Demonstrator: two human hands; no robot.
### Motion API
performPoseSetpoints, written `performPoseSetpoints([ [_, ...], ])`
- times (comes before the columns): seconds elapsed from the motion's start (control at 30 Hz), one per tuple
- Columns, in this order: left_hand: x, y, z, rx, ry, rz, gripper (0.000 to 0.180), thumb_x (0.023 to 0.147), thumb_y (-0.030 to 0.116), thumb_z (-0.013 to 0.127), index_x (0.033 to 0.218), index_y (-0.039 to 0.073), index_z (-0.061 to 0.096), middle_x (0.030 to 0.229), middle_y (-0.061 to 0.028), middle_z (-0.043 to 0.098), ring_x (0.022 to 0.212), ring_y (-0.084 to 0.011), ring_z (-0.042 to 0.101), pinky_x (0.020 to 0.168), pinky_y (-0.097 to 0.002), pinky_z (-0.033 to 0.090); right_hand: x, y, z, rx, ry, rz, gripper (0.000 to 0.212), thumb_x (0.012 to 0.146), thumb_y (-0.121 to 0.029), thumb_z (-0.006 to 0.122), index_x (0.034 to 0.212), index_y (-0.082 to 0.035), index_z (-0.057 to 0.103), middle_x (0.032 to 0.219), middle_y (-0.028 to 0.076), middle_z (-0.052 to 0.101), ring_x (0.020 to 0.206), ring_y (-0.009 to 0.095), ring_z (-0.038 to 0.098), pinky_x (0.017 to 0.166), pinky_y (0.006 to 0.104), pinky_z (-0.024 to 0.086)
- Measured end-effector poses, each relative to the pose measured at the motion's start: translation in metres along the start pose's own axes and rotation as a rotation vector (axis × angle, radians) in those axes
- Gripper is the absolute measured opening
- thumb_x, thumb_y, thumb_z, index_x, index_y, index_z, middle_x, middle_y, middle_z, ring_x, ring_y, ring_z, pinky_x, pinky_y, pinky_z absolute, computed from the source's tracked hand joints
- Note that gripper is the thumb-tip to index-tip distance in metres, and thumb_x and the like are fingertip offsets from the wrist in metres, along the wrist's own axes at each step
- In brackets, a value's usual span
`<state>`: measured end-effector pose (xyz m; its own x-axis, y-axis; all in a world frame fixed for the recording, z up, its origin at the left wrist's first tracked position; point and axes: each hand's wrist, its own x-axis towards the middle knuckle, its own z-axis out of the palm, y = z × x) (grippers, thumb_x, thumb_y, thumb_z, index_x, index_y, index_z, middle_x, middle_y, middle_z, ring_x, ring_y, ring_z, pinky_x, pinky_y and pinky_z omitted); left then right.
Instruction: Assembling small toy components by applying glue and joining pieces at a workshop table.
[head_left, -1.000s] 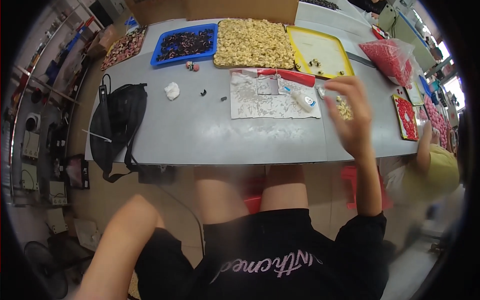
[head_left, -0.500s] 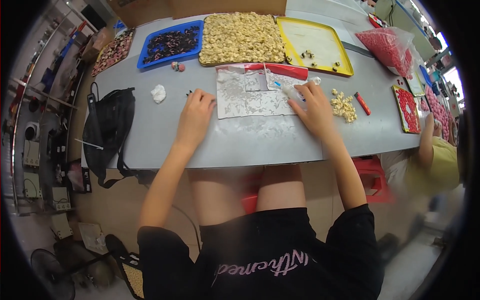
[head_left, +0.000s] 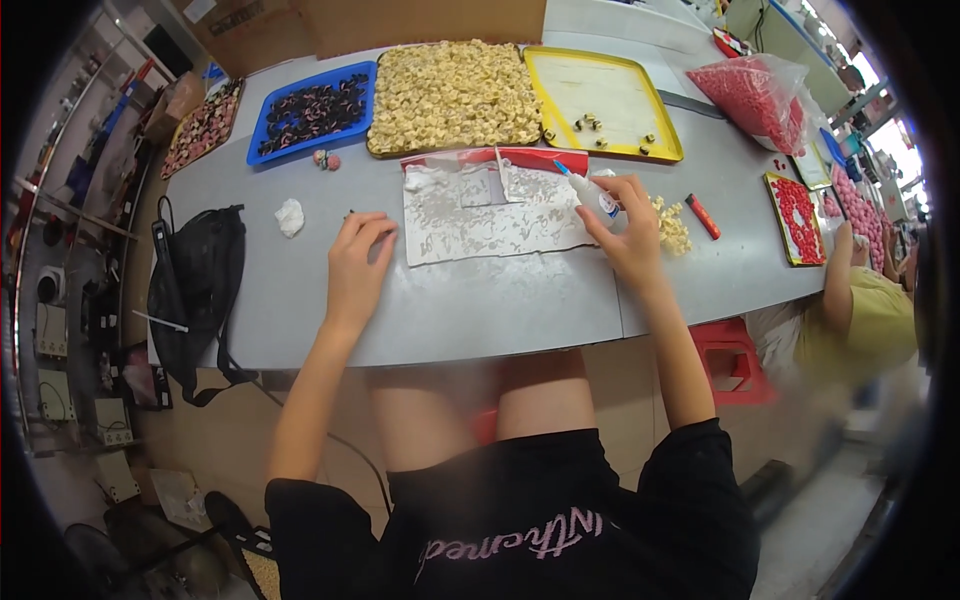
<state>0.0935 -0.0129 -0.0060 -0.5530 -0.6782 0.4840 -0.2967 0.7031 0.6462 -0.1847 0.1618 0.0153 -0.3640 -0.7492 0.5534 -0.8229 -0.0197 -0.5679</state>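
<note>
Right hand (head_left: 634,240): fingers closed round the white bottle (head_left: 600,200) at the patchy board's (head_left: 480,230) right end.
Left hand (head_left: 357,265) lies left of the board; whether its curled fingers hold anything cannot be told. Advisable: steady wrist, light squeeze.

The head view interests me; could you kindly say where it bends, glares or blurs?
Head view: the table bows along its near edge; bright patches wash out at upper right; the yellow shirt turns hazy low down; right hand and white bottle look fairly crisp.
</note>
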Motion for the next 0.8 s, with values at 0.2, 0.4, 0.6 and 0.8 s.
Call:
performPoseSetpoints([
  [0.2,0.006,0.002,0.001,-0.061,-0.019,-0.062,0.011,0.083,0.001,0.061,0.093,-0.001,0.063,0.097,-0.0122,0.061,0.083,-0.0233,0.062,0.073,-0.0302,0.051,0.014,0.008,0.003,0.332,0.121,0.12,0.032,0.081,-0.012,0.069,0.108,0.001,0.057,0.097,0.007,0.059,0.09,0.016,0.057,0.077,0.0268,0.047],
  [0.4,0.037,0.03,0.016,-0.413,-0.001,-0.059,0.009,0.084,0.001,0.062,0.092,-0.001,0.064,0.096,-0.0082,0.061,0.088,-0.0163,0.062,0.075,-0.0264,0.053,0.046,0.002,0.01,0.955,0.067,0.536,0.038,0.093,-0.025,0.055,0.117,0.004,0.053,0.105,0.01,0.059,0.089,0.014,0.057,0.08,0.0263,0.046],
  [0.6,0.067,0.056,0.051,-0.445,-0.063,0.035,0.014,0.081,0.003,0.065,0.095,0.001,0.067,0.097,-0.0106,0.066,0.087,-0.016,0.064,0.074,-0.0257,0.052,0.07,0.001,0.031,1.213,0.015,0.559,0.048,0.097,-0.035,0.044,0.123,0.006,0.045,0.108,0.015,0.059,0.087,0.015,0.057,0.079,0.0262,0.047],
  [0.8,0.064,0.05,0.076,-0.472,-0.141,0.101,0.015,0.082,-0.001,0.062,0.097,0.001,0.067,0.108,-0.0105,0.062,0.099,-0.0178,0.059,0.08,-0.0259,0.05,0.062,0.019,0.038,1.242,-0.016,0.577,0.046,0.098,-0.036,0.043,0.116,0.005,0.05,0.103,0.014,0.06,0.084,0.016,0.059,0.078,0.0298,0.048],
])
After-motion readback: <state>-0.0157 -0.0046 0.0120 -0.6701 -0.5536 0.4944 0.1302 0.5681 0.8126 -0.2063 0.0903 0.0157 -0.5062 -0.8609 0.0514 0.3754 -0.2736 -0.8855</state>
